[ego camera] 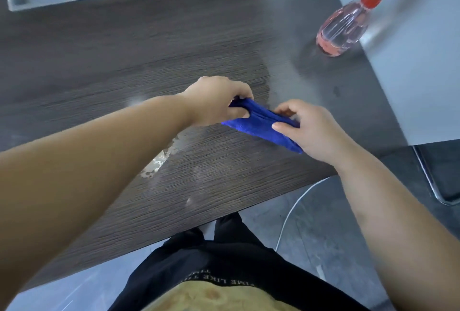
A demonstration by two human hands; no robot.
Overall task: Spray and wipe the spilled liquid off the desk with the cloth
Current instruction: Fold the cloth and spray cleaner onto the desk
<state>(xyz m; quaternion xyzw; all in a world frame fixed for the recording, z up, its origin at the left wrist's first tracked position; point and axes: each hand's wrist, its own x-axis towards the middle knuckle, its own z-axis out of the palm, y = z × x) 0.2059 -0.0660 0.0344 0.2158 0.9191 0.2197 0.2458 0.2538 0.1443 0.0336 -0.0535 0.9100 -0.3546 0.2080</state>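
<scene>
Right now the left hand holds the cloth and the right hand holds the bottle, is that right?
No. The head view shows the right hand also holds the cloth, with the left hand; the bottle stands alone on the desk.

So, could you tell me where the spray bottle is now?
In the head view, the spray bottle stands far right on the desk, beside a pale grey panel, beyond the blue cloth.

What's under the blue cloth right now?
Dark desk shows around it, with a wet sheen beyond its far edge. The left hand and right hand pinch the blue cloth; the spot directly beneath is covered.
</scene>
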